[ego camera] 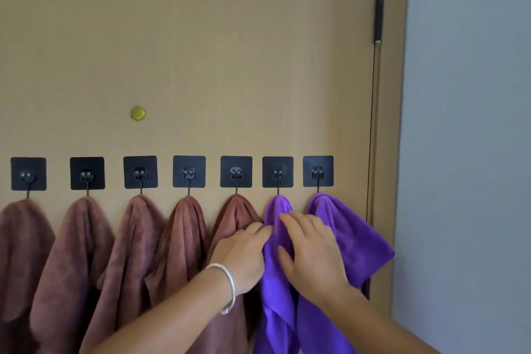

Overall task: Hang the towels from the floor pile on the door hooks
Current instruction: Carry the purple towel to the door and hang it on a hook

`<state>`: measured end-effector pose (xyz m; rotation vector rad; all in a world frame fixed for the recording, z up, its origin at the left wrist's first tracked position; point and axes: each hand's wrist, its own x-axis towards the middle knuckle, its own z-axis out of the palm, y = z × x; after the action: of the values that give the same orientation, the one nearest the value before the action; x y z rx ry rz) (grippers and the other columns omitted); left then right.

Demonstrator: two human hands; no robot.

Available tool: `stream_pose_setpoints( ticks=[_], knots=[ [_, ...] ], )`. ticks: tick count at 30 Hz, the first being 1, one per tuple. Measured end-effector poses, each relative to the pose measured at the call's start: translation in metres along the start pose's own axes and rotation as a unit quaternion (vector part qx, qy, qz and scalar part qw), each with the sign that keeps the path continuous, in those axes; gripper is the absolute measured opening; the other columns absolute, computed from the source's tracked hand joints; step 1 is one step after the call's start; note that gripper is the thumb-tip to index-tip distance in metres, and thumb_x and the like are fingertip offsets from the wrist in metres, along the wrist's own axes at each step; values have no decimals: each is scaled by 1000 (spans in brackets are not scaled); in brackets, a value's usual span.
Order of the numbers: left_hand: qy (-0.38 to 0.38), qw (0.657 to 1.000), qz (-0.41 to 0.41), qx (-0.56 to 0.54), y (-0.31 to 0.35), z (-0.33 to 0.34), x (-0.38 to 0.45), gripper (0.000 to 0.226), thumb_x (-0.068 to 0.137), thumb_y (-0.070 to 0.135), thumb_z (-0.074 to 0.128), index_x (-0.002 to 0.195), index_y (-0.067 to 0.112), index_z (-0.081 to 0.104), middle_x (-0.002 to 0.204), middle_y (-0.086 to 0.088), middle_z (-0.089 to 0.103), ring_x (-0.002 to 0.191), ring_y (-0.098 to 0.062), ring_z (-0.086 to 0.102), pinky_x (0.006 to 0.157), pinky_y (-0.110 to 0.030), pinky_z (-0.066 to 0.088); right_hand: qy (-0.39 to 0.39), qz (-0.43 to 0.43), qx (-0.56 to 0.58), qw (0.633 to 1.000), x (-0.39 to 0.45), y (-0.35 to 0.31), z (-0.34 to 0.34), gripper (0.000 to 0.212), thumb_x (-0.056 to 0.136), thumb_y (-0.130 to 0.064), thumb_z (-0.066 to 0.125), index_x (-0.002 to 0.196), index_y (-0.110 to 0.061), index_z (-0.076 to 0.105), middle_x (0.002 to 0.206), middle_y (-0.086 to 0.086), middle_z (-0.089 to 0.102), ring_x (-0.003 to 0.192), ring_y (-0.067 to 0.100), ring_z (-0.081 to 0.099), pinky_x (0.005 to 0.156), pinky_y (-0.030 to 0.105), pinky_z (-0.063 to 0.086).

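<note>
Several black square hooks (277,172) run in a row across the tan door (218,52). Several brown towels (184,238) hang from the left hooks, and two purple towels hang from the two rightmost ones. My left hand (244,256), with a silver bangle on the wrist, touches the left edge of the nearer purple towel (275,284) with its fingertips. My right hand (311,250) lies flat with straight fingers on that same towel, partly over the far-right purple towel (353,241). The floor pile is out of view.
A small brass peephole (138,113) sits above the hooks. The door's black hinge (379,16) and frame stand at the right, with a grey wall (465,152) beyond.
</note>
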<state>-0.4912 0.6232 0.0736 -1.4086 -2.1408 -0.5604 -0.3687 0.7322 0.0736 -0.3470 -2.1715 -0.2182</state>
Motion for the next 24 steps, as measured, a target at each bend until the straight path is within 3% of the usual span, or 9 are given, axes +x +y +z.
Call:
stream_pose_setpoints(
  ticks=[4, 9, 12, 18, 22, 24],
  knots=[
    [-61, 990, 16, 124, -2, -12, 7, 53, 90, 13, 41, 139, 26, 24, 125, -2, 47, 102, -31, 60, 66, -39, 37, -18, -59, -3, 998, 5, 4, 1, 51, 71, -17, 71, 121, -19, 62, 127, 3, 59, 117, 28, 54, 89, 43, 51],
    [-62, 975, 2, 213, -7, -19, 8, 47, 95, 18, 37, 139, 22, 21, 111, -4, 63, 97, -31, 63, 64, -38, 35, -35, -43, -54, 997, 4, 8, 4, 40, 69, -17, 68, 109, -23, 67, 127, 11, 57, 117, 34, 52, 79, 43, 52],
    [-61, 967, 16, 246, -9, -17, 2, 51, 99, 30, 31, 147, 30, 14, 120, -7, 55, 97, -31, 61, 65, -37, 34, -34, -31, -73, 996, 4, 8, 9, 34, 70, -19, 67, 104, -23, 67, 127, 11, 57, 120, 34, 50, 82, 45, 51],
    [-100, 952, 7, 290, -3, -10, -6, 67, 95, 22, 38, 151, 31, 0, 126, -12, 40, 97, -33, 55, 65, -37, 33, -6, -25, -52, 998, 3, 4, 21, 44, 65, -16, 68, 108, -19, 66, 125, 14, 58, 120, 35, 51, 85, 45, 49],
    [-86, 963, 46, 253, -7, -10, -24, 69, 89, 20, 43, 150, 26, 11, 136, -10, 35, 105, -33, 51, 74, -41, 42, 3, -18, -23, 1000, -2, 2, 27, 51, 71, -17, 67, 122, -16, 62, 130, 17, 56, 124, 37, 49, 94, 49, 47],
    [-58, 964, 87, 244, -14, -15, -41, 67, 83, 20, 50, 146, 25, 31, 140, -7, 42, 106, -29, 54, 82, -38, 46, 3, -15, -10, 1000, -6, -2, 28, 55, 74, -17, 68, 128, -15, 60, 134, 19, 53, 127, 38, 47, 99, 50, 44]
  ],
)
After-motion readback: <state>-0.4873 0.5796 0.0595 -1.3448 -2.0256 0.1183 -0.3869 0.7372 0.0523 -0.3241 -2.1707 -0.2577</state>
